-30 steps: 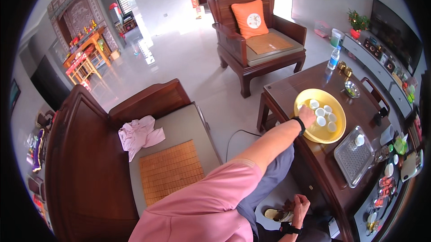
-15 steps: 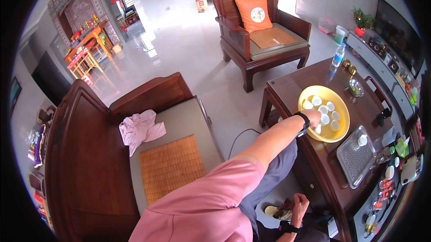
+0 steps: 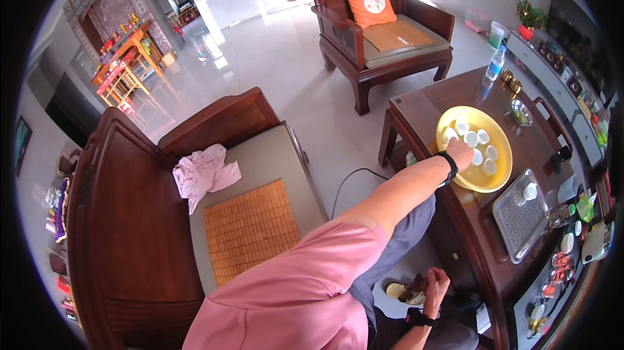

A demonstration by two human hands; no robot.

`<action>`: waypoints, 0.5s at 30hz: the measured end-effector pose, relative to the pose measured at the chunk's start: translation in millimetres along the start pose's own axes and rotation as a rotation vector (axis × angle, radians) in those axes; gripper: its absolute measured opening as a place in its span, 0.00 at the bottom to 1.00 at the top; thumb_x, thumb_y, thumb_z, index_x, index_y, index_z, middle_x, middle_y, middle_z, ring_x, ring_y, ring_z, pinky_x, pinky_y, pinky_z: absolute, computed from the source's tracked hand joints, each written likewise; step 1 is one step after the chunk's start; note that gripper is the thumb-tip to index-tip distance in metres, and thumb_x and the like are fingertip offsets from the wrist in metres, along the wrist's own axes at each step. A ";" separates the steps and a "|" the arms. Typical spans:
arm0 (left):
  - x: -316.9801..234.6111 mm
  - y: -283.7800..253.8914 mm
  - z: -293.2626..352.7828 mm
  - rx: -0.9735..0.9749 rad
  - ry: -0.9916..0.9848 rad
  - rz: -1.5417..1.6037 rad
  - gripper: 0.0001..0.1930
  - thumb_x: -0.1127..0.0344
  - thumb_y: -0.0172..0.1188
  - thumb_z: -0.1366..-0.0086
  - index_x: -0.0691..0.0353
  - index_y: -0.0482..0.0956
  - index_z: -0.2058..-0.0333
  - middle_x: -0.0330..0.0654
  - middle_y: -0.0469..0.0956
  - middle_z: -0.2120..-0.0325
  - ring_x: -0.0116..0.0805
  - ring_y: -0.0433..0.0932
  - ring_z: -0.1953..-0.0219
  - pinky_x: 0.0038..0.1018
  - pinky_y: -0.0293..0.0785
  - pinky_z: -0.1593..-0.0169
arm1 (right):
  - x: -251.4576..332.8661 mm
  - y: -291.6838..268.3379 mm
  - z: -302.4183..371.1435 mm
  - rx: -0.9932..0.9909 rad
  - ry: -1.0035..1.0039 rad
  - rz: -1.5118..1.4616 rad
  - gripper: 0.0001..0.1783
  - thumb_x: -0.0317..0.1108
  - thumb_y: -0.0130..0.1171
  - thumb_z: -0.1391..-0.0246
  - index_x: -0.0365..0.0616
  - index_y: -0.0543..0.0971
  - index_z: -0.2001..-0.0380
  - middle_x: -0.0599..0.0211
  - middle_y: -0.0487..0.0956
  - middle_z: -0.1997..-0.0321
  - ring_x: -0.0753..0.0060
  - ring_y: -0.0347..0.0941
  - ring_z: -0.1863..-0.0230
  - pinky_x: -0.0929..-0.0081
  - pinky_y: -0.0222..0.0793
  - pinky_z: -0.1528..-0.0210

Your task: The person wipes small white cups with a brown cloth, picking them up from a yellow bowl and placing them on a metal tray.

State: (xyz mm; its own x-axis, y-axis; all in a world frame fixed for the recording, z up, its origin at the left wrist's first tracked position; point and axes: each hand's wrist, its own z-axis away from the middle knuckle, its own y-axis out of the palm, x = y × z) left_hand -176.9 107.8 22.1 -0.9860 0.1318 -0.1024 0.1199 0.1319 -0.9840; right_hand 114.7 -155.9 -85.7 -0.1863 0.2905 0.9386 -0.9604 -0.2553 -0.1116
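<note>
Resting on a round yellow tray (image 3: pixel 482 178) atop the dark wooden table (image 3: pixel 429 113), the left hand (image 3: pixel 461 152) is seen among six small white cups (image 3: pixel 471 139); its finger state cannot be told. The right hand (image 3: pixel 434 283) is curled by a sandal (image 3: pixel 403 292).

white cups (image 3: pixel 481 145) crowding yellow tray (image 3: pixel 499 178), bare tabletop (image 3: pixel 429 106) beyond

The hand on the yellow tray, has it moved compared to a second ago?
Yes. The left hand has slid along the yellow tray, from beside the middle white cups toward the tray's near-left rim.
</note>
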 end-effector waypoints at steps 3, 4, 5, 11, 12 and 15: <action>18.8 26.7 0.2 -0.238 -0.011 -0.202 0.05 0.65 0.62 0.43 0.46 0.85 0.74 0.35 0.83 0.75 0.33 0.82 0.71 0.39 0.62 0.66 | -7.9 4.1 -2.3 0.010 -0.014 0.040 0.08 0.28 0.61 0.42 0.31 0.81 0.66 0.69 0.75 0.81 0.83 0.68 0.83 0.80 0.61 0.80; 20.9 25.7 -1.4 -0.147 -0.002 -0.104 0.04 0.66 0.62 0.42 0.50 0.86 0.72 0.38 0.84 0.72 0.37 0.83 0.68 0.42 0.68 0.63 | -10.8 2.9 -3.7 -0.008 -0.026 0.056 0.08 0.28 0.61 0.43 0.32 0.81 0.66 0.69 0.75 0.81 0.82 0.68 0.82 0.80 0.62 0.80; 22.6 25.5 -1.6 -0.053 -0.004 -0.005 0.05 0.66 0.62 0.42 0.54 0.86 0.69 0.42 0.85 0.69 0.41 0.85 0.64 0.44 0.73 0.60 | -13.3 2.4 -4.0 -0.016 -0.022 0.055 0.08 0.28 0.61 0.43 0.32 0.82 0.66 0.69 0.76 0.81 0.82 0.68 0.82 0.80 0.63 0.79; 5.0 -19.8 3.8 0.060 0.049 0.180 0.07 0.66 0.61 0.45 0.58 0.85 0.69 0.51 0.85 0.68 0.54 0.84 0.62 0.45 0.80 0.59 | -25.0 -10.0 -10.2 -0.072 0.000 0.081 0.09 0.29 0.62 0.44 0.34 0.83 0.65 0.65 0.81 0.75 0.76 0.76 0.73 0.75 0.72 0.68; 13.1 -14.3 1.8 -0.008 0.046 0.173 0.07 0.65 0.61 0.45 0.57 0.85 0.71 0.52 0.84 0.70 0.55 0.84 0.64 0.45 0.80 0.60 | -42.0 -9.4 -18.9 -0.070 -0.034 0.125 0.10 0.30 0.61 0.44 0.33 0.83 0.63 0.62 0.84 0.72 0.74 0.78 0.69 0.74 0.74 0.64; 37.7 -4.0 -3.3 0.013 0.092 0.336 0.08 0.63 0.64 0.48 0.61 0.84 0.74 0.53 0.82 0.76 0.49 0.84 0.70 0.42 0.77 0.65 | 5.4 5.6 -2.8 -0.080 -0.007 0.202 0.13 0.32 0.63 0.45 0.34 0.84 0.60 0.60 0.85 0.70 0.74 0.80 0.68 0.73 0.75 0.62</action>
State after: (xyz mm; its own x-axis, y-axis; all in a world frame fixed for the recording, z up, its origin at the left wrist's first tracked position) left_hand -214.2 115.5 22.7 -0.8771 0.2540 -0.4077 0.4337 0.0537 -0.8995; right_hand 107.8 -153.2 -82.1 -0.3753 0.2348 0.8967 -0.9172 -0.2338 -0.3227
